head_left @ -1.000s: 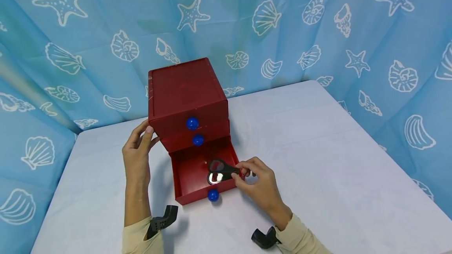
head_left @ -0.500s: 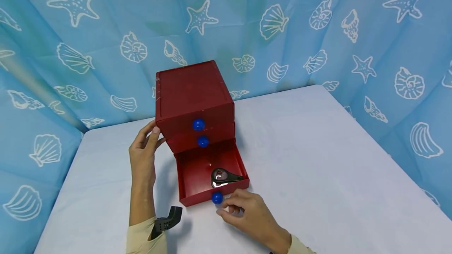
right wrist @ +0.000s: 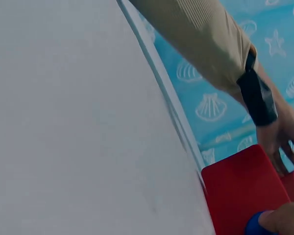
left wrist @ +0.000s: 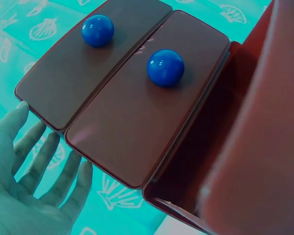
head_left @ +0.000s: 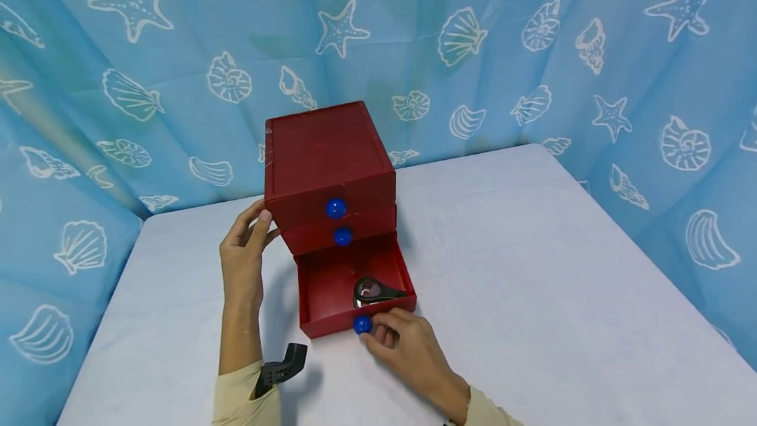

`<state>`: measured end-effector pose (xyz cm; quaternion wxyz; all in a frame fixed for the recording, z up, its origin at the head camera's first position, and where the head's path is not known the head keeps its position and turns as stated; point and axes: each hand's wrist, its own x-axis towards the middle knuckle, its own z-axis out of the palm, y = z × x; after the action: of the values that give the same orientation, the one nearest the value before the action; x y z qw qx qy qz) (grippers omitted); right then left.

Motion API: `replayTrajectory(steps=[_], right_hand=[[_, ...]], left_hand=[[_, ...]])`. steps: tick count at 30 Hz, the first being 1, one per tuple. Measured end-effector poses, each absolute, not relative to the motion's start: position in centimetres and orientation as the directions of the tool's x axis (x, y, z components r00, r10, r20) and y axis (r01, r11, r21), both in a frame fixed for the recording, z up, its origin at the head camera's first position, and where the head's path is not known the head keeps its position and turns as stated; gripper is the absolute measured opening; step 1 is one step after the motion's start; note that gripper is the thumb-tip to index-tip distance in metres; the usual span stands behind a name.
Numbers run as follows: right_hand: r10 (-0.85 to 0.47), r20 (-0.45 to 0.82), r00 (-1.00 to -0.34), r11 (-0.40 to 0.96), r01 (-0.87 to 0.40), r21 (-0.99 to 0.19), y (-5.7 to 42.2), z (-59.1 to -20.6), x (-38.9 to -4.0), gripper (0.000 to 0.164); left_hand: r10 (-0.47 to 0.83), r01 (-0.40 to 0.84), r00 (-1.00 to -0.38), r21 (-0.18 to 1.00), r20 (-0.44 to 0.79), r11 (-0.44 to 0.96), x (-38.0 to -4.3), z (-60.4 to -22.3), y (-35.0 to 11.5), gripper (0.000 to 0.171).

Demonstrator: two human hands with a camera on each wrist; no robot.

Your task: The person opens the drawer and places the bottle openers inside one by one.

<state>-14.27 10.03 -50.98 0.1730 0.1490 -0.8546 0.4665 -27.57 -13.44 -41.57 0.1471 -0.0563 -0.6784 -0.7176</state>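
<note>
A red drawer cabinet (head_left: 325, 150) stands on the table with its bottom drawer (head_left: 325, 294) pulled out. Inside that drawer, near its front right corner, lies a pair of scissors (head_left: 372, 290) with black handles. My right hand (head_left: 414, 350) is at the drawer front, thumb and index finger pinching its blue knob (head_left: 363, 325); the right wrist view shows the thumb (right wrist: 284, 219) on this knob (right wrist: 257, 224). My left hand (head_left: 244, 248) rests against the cabinet's left side, and in the left wrist view its fingers (left wrist: 44, 156) are spread, fingertips at the edges of the upper two drawers.
The upper drawers are closed, each with a blue knob (head_left: 336, 208) on its front. A white cloth covers the table (head_left: 520, 268). Behind it hangs a blue curtain (head_left: 378, 51) with shell and starfish prints, close to the cabinet's back.
My right hand has let go of the scissors in the drawer and moved down to the drawer's knob. The drawer has slid slightly inward since half a second ago. My left hand stays at the cabinet.
</note>
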Motion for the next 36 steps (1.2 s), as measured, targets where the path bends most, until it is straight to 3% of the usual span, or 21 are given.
replayTrajectory(steps=[18, 36], right_hand=[[-0.040, 0.430, -0.902, 0.464, -0.397, -0.791, 9.5, -51.0, -20.9, 0.014], [-0.020, 0.459, -0.888, 0.505, -0.405, -0.762, 10.9, -50.8, -23.9, 0.014]], left_hand=[[-0.153, 0.279, -0.951, 0.959, 0.270, -0.042, -27.1, -42.0, -13.3, 0.040], [-0.124, 0.315, -0.944, 0.947, 0.306, -0.059, -27.1, -42.2, -11.5, 0.041]])
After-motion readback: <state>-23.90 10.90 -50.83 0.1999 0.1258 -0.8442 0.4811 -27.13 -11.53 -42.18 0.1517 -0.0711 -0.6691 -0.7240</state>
